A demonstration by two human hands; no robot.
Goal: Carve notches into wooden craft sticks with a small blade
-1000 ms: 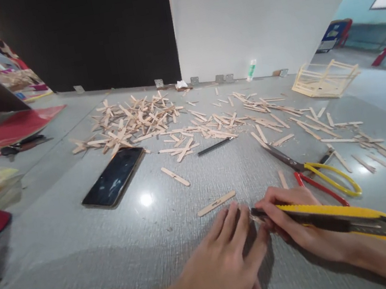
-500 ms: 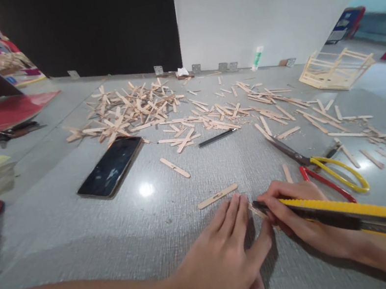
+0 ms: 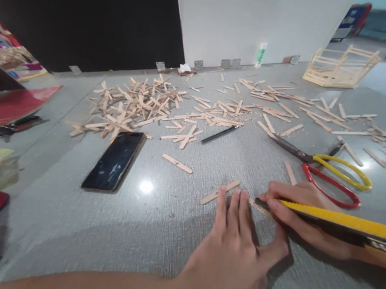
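My right hand (image 3: 304, 212) is wrapped round a yellow and black utility knife (image 3: 344, 217). The knife's black tip end rests at a small wooden stick (image 3: 259, 206) on the table. My left hand (image 3: 232, 242) lies palm down beside it, fingers stretched out and thumb apart. One left fingertip overlaps a flat craft stick (image 3: 210, 197) with a dark mark; another is at the small stick's far end. The blade itself is too small to make out. Scissors (image 3: 311, 161) with red and yellow handles lie beyond my right hand.
Craft sticks (image 3: 137, 103) lie heaped at the back, with cut pieces (image 3: 267, 96) scattered rightward. A phone (image 3: 114, 163) and a black pen (image 3: 219, 135) lie nearer. A small stick frame (image 3: 342, 67) stands at the right, and a black and white panel (image 3: 218, 15) behind.
My left fingers have spread, one now over the marked craft stick, and the left thumb has shifted right. The knife's rear end has tilted lower, with its tip still at the small stick.
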